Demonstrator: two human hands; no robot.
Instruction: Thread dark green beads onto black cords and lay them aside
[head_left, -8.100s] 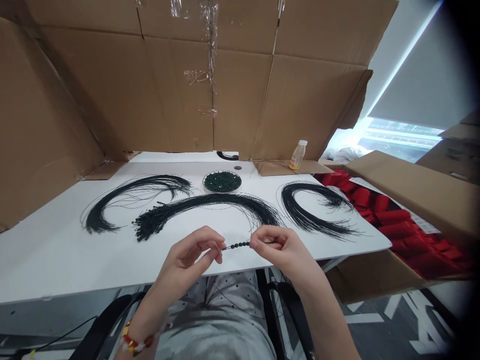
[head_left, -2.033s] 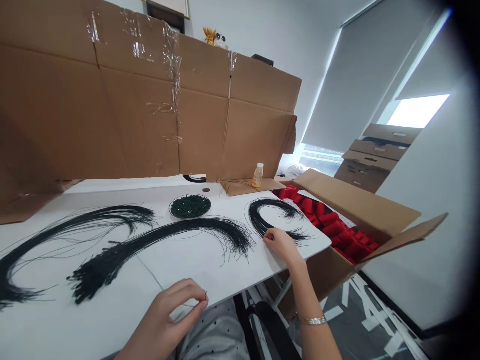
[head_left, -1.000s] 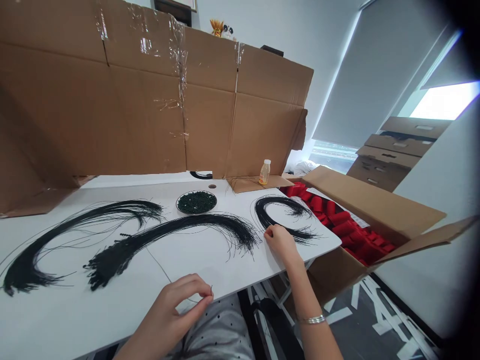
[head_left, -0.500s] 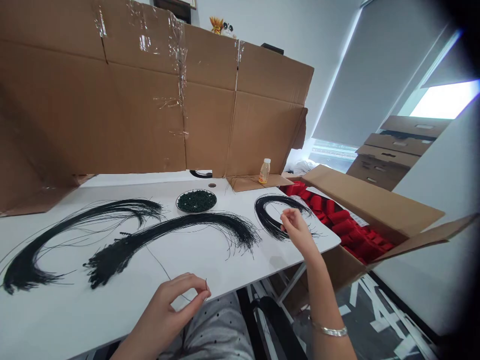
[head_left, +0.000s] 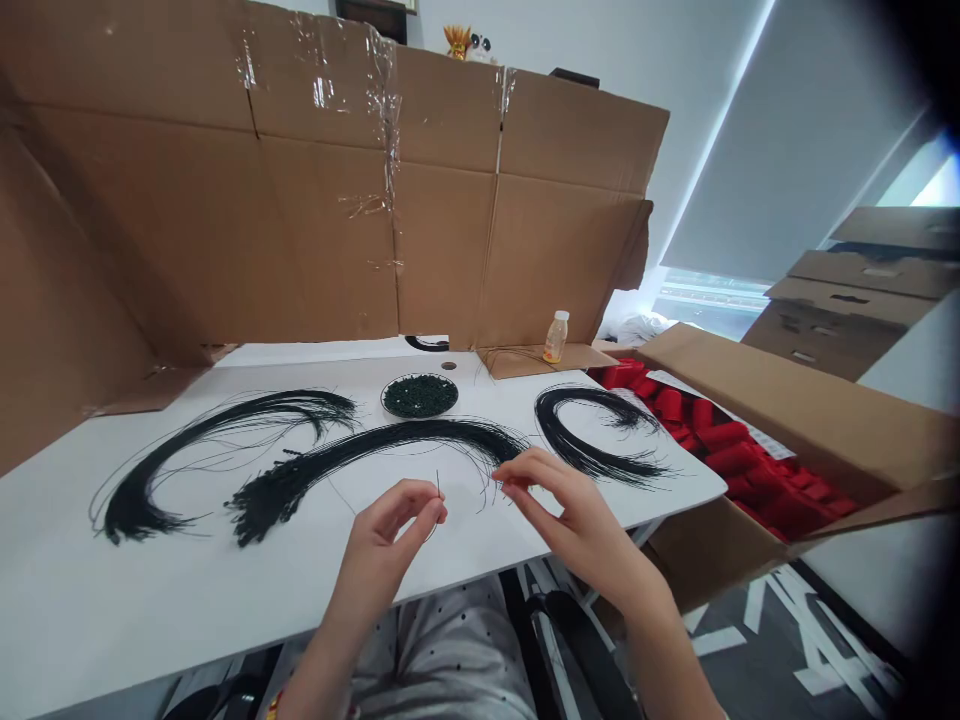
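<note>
Left hand (head_left: 381, 545) in a tight pinch on a thin dark cord (head_left: 438, 482), upright above the table's (head_left: 465, 555) near edge; no beads visible on it. Right hand (head_left: 577, 515) is just beside, fingertips nearly together; cannot tell if they hold anything. Middle bundle (head_left: 420, 429) has knobby ends, so looks finished; side bundles (head_left: 139, 500) look plain, likely unworked. Dark green beads (head_left: 420, 396) fill the dish, so plenty seems left. Exact count can't be told.
</note>
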